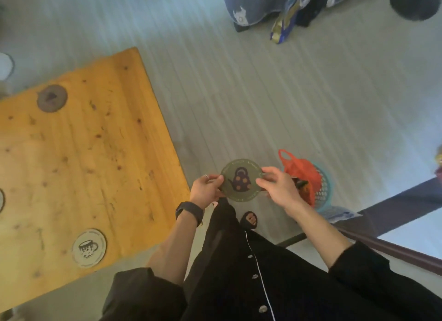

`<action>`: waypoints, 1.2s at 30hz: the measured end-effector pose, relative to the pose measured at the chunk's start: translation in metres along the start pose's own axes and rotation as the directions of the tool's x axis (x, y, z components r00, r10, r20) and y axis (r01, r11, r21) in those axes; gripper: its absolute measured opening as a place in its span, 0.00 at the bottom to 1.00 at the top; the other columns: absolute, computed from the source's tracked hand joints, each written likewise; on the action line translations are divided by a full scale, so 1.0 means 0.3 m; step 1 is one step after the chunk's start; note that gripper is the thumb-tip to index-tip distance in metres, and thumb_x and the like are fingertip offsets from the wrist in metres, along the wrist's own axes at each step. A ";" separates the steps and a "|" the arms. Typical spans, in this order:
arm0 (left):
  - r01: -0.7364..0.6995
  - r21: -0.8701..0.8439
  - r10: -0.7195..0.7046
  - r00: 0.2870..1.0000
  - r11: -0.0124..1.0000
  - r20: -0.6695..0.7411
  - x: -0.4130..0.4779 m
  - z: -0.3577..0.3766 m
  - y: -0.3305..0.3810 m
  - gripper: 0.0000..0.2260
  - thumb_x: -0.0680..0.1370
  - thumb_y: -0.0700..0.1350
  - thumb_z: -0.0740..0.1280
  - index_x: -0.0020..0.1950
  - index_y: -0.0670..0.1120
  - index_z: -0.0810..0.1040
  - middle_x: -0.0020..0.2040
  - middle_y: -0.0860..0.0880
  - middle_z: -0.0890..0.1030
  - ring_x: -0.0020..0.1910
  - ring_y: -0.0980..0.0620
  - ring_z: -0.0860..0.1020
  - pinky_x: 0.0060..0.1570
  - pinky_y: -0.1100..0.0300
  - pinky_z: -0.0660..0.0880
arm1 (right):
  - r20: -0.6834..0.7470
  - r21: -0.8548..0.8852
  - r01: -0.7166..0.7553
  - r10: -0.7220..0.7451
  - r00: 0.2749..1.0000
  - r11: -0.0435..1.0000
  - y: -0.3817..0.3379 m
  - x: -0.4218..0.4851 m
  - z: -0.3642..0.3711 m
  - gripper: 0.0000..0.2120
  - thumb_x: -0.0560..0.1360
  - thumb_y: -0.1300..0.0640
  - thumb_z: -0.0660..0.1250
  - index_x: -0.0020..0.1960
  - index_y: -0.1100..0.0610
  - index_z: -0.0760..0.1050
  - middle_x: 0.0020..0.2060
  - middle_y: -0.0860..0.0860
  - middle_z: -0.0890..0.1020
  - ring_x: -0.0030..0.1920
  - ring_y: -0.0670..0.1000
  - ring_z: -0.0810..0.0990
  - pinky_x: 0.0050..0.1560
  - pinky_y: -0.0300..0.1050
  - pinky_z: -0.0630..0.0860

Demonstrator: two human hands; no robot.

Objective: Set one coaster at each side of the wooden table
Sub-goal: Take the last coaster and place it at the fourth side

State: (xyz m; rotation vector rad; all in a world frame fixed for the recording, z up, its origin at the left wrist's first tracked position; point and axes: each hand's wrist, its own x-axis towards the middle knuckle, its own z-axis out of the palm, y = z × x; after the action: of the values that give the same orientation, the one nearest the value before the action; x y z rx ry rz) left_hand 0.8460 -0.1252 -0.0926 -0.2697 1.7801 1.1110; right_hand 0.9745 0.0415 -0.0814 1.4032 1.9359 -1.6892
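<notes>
Fingers of the left hand (207,186) and right hand (277,185) pinch opposite rims of a green teapot coaster (241,180), carried flat over the floor just off the wooden table (91,158); likely it goes to the bare side nearest the person. On the tabletop, a pale cup coaster (89,248) lies near the near edge, a dark coaster (52,98) near the far edge, another barely visible at the picture's left border. A basket (324,189) with an orange bag (302,170) stands well clear.
</notes>
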 end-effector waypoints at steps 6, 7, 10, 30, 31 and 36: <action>0.013 -0.235 -0.041 0.993 0.972 -0.113 0.100 -0.075 0.074 0.09 0.79 0.47 0.68 0.56 0.44 0.77 0.51 0.44 0.82 0.44 0.44 0.84 0.26 0.66 0.73 | 0.120 -0.170 0.088 -0.068 0.990 0.981 -0.190 0.236 0.051 0.16 0.75 0.54 0.72 0.62 0.47 0.76 0.51 0.48 0.84 0.50 0.51 0.84 0.55 0.55 0.81; 0.004 -0.283 -0.040 0.992 0.959 -0.124 0.117 -0.092 0.090 0.09 0.79 0.46 0.67 0.55 0.43 0.76 0.49 0.44 0.82 0.40 0.46 0.84 0.24 0.66 0.73 | 0.141 -0.183 0.103 -0.078 0.987 0.978 -0.232 0.273 0.068 0.15 0.75 0.55 0.72 0.61 0.47 0.76 0.49 0.48 0.84 0.49 0.51 0.84 0.53 0.53 0.81; 0.008 -0.400 -0.082 0.983 0.917 -0.167 0.162 -0.155 0.148 0.07 0.79 0.44 0.66 0.54 0.43 0.76 0.44 0.46 0.81 0.36 0.51 0.82 0.22 0.68 0.73 | 0.222 -0.248 0.163 -0.108 0.969 0.955 -0.372 0.365 0.128 0.16 0.76 0.56 0.72 0.63 0.51 0.77 0.47 0.48 0.83 0.47 0.50 0.83 0.47 0.47 0.77; -0.210 -0.883 -0.578 0.689 0.419 -0.438 0.449 -0.475 0.432 0.11 0.79 0.48 0.66 0.56 0.43 0.79 0.48 0.45 0.82 0.36 0.50 0.79 0.34 0.58 0.72 | 0.824 -0.530 0.724 0.067 0.563 0.441 -1.145 0.953 0.754 0.10 0.75 0.52 0.72 0.53 0.43 0.75 0.46 0.42 0.82 0.51 0.50 0.83 0.58 0.56 0.80; -0.240 -0.904 -0.622 0.661 0.354 -0.419 0.459 -0.460 0.448 0.11 0.79 0.48 0.66 0.56 0.43 0.79 0.49 0.45 0.82 0.37 0.50 0.80 0.34 0.57 0.73 | 0.843 -0.517 0.753 0.089 0.530 0.408 -1.163 0.969 0.785 0.09 0.75 0.53 0.72 0.52 0.43 0.75 0.45 0.43 0.82 0.50 0.50 0.83 0.57 0.56 0.80; -0.440 -0.898 -0.714 0.622 0.021 -0.321 0.513 -0.416 0.487 0.11 0.77 0.43 0.69 0.58 0.42 0.78 0.53 0.43 0.82 0.50 0.44 0.81 0.53 0.48 0.76 | 0.893 -0.450 0.847 0.166 0.419 0.281 -1.232 0.996 0.901 0.07 0.77 0.53 0.70 0.53 0.45 0.75 0.46 0.45 0.81 0.48 0.47 0.81 0.50 0.45 0.77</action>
State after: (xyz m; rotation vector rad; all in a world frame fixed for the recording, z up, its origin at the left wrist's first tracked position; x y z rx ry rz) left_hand 0.6035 -0.0971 -0.1247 -2.2025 0.9745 2.1545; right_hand 0.4315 0.0022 -0.1319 -0.4669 1.9726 -0.6570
